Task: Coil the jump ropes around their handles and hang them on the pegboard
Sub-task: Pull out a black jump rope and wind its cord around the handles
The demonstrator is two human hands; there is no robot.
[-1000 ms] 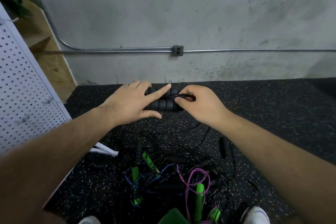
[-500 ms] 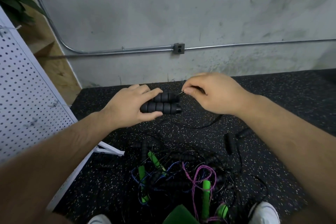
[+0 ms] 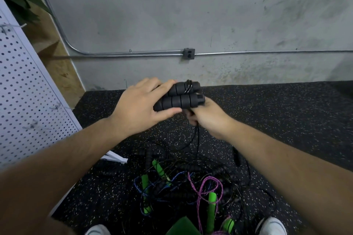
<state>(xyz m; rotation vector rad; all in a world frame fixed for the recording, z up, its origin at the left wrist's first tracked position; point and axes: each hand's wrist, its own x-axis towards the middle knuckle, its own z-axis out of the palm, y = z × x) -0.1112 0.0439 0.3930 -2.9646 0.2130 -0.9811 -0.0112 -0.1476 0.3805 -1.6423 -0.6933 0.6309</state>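
Far left, the white perforated pegboard [image 3: 24, 89] is standing tilted in frame, thin wire hooks [image 3: 57, 106] sticking out of its face. A dark green leafy plant [image 3: 17, 0] is showing above its top edge.

Your left hand [image 3: 139, 107] is gripping the left ends of the two black ribbed foam handles [image 3: 181, 99], fingers curling over the top one and thumb pressing under the bottom one. You're holding the pair side by side, touching, roughly level, up off the floor.

The thin black rope [image 3: 188, 87] is crossing the upper handle near its right end in a couple of turns. I can't tell whether it is going round the lower one too.

Behind, a grey outlet box [image 3: 189, 54] is sitting on a metal conduit [image 3: 124, 55] running along the concrete wall [image 3: 210, 15].

Your right hand [image 3: 208, 116] is sitting just under the handles' right ends, fingers clamping tight on the rope, which is hanging from your fist toward the floor.

Below the hands, a tangled pile of jump ropes [image 3: 191, 168] is lying on the black speckled rubber mat [image 3: 286, 112]. In it are bright green grips [image 3: 212, 208], a pink cord [image 3: 199, 196], a blue cord [image 3: 137, 181] and more black ones. White shoe tips [image 3: 271, 226] are showing at the bottom edge.
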